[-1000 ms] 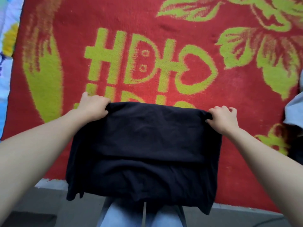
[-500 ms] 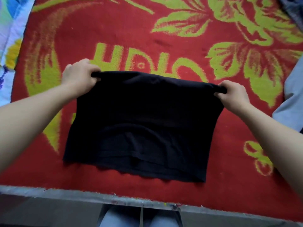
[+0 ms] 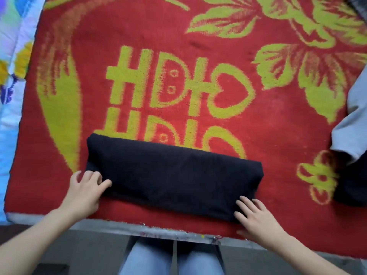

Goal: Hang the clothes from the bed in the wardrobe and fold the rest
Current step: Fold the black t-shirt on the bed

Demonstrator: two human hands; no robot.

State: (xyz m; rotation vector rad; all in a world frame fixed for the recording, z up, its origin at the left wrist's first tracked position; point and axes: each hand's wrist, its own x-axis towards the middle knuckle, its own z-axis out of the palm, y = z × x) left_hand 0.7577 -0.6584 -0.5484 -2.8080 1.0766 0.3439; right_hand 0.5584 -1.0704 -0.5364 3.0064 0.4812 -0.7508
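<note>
A black garment (image 3: 174, 173) lies folded into a long flat band on the red and yellow blanket (image 3: 139, 26) near the bed's front edge. My left hand (image 3: 84, 192) rests at the band's left end, fingers spread and touching the cloth. My right hand (image 3: 256, 219) lies flat on the front right corner of the band, fingers apart. Neither hand grips the fabric.
A grey garment (image 3: 351, 124) and a dark one (image 3: 349, 187) lie at the blanket's right edge. A pale flowered quilt (image 3: 12, 56) runs along the left side. The bed's grey front edge (image 3: 155, 231) is just below the hands, with my jeans-clad legs (image 3: 170, 259) under it.
The garment was held up by its top edge in both hands; it has been folded down toward me into a narrower band, and both hands have let go and rest on its ends.
</note>
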